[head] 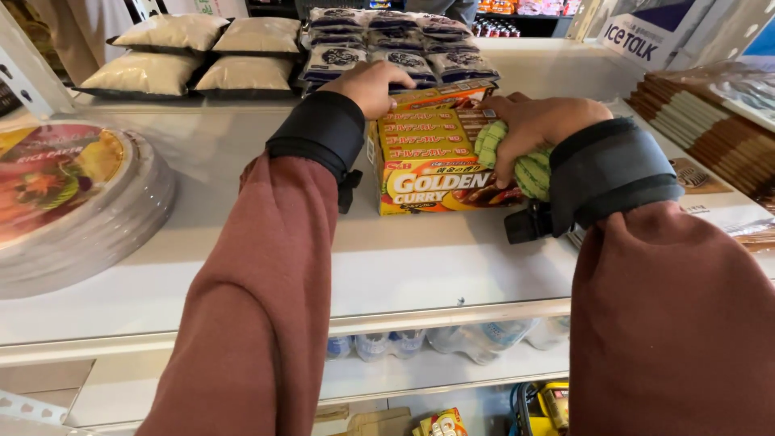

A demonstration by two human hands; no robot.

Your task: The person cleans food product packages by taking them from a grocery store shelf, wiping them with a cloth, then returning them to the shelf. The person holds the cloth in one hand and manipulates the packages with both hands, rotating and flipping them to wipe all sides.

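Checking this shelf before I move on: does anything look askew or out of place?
Only the green cloth bunched under the right hand against the yellow boxes isn't stock. The left hand rests on the boxes' far edge; they sit square.

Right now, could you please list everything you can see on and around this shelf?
curry boxes: a stack, count unclear, yellow and orange, middle of the shelf
green cloth: one, pressed against the boxes' right side
pale bags: four, cream, back left
dark packets: several, grey-blue patterned, back middle
round wrapped stack: one, clear wrap with a colourful label, left edge
brown flat packs: a row, right side
white shelf: one, under all of these
water bottles: several, clear, on the shelf below
left hand: on the boxes' top back edge, grip closed over it
right hand: grip holding the green cloth
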